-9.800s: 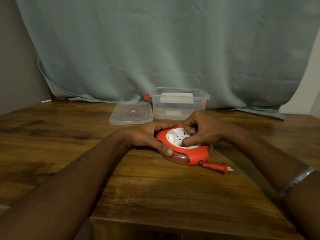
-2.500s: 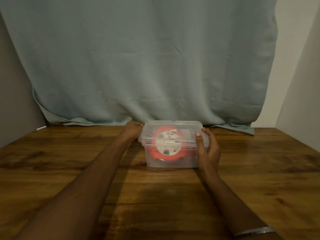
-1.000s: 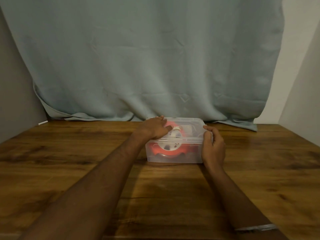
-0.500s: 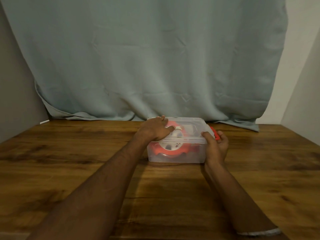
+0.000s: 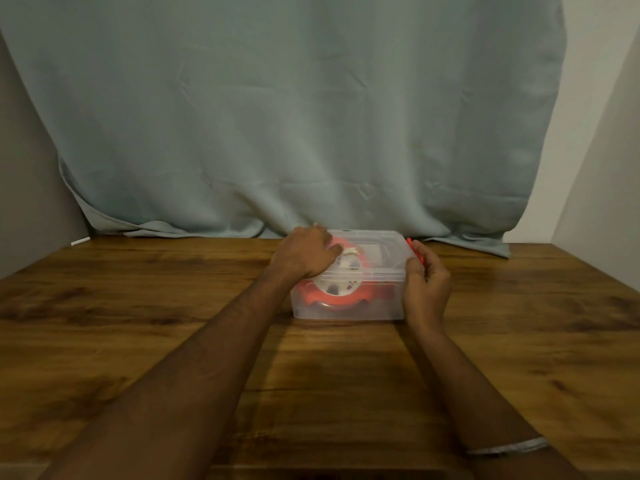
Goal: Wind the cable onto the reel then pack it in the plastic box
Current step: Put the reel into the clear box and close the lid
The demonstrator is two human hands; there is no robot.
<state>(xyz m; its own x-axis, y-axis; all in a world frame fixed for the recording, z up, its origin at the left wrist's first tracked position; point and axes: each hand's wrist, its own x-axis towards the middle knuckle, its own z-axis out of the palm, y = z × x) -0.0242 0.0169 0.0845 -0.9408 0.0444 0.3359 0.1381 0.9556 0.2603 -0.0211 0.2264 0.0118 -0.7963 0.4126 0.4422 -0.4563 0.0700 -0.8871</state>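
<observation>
The clear plastic box [image 5: 367, 308] stands on the wooden table with its clear lid [image 5: 377, 252] on top. Through its walls I see the red and white cable reel [image 5: 341, 294] lying inside. My left hand [image 5: 304, 258] rests flat on the left part of the lid, fingers spread. My right hand [image 5: 426, 285] is at the box's right end, fingers curled against the red clip [image 5: 414, 251] there. How firmly the clip sits I cannot tell.
A pale blue curtain [image 5: 294, 126] hangs right behind the box and drapes onto the table's back edge. A small white stick [image 5: 80, 241] lies at the far left corner. Bare wood [image 5: 138, 306] stretches on both sides and in front.
The reel went from the table into the box and the lid went on. In the last second my left hand stayed on the lid while my right hand shifted to the red clip.
</observation>
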